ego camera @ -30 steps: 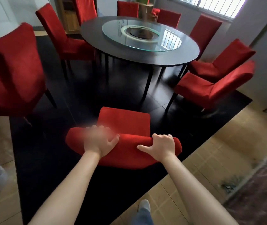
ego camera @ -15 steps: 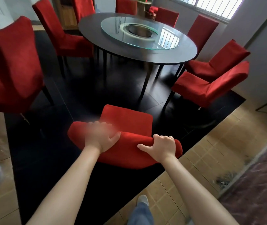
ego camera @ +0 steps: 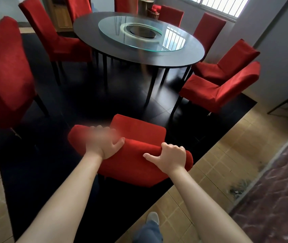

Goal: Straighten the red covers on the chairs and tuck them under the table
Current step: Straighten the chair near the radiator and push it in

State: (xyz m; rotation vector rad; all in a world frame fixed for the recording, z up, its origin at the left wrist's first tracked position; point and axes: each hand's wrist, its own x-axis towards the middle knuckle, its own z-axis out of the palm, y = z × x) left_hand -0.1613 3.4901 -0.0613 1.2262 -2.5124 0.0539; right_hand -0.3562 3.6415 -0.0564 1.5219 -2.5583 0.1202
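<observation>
A dark rug (ego camera: 34,163) covers the middle of the tan tiled floor (ego camera: 215,165), a barred window (ego camera: 223,4) lets in light at the upper right, a wicker basket (ego camera: 152,14) stands by the far wall, and a reddish patterned carpet (ego camera: 276,199) lies at the right edge.

There is only one view, from a wide-angle camera worn on the person's head. It looks forward and down. Closest to it, at the bottom edge, are the two forearms and a chair back (ego camera: 131,155) just below. The round table (ego camera: 139,50) lies farther ahead, in the upper middle. The lens bends the room's edges, and no second view shares the scene.
</observation>
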